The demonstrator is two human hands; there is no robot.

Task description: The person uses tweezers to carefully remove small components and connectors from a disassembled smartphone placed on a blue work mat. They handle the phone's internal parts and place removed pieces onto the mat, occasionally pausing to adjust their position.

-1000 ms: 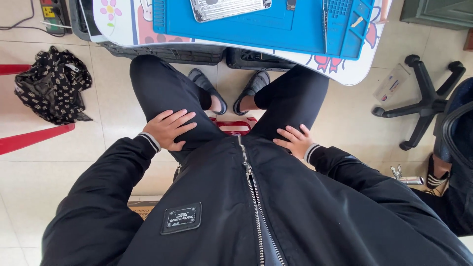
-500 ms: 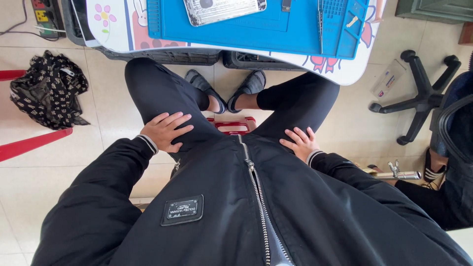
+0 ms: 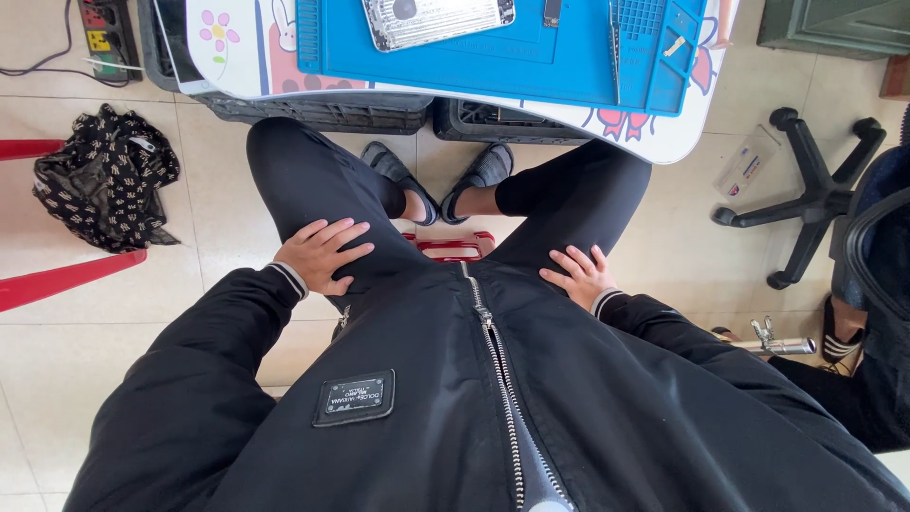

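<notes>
Both hands lie flat and open on the thighs at mid-frame, gripping nothing: the left hand (image 3: 322, 254) on one black trouser leg, the right hand (image 3: 578, 275) on the other. The trousers (image 3: 303, 175) look soft and pliable, light cloth best pinched at a fold. A blue mat (image 3: 493, 57) sits at the top

Left hand (image 3: 322, 254) flat on left thigh (image 3: 303, 180), fingers spread, holding nothing. Right hand (image 3: 580, 275) flat on right thigh (image 3: 578, 194), likewise empty. Red stool (image 3: 455, 247) between both hands. Blue mat (image 3: 493, 57) on table (image 3: 664, 142) well ahead of them.
</notes>
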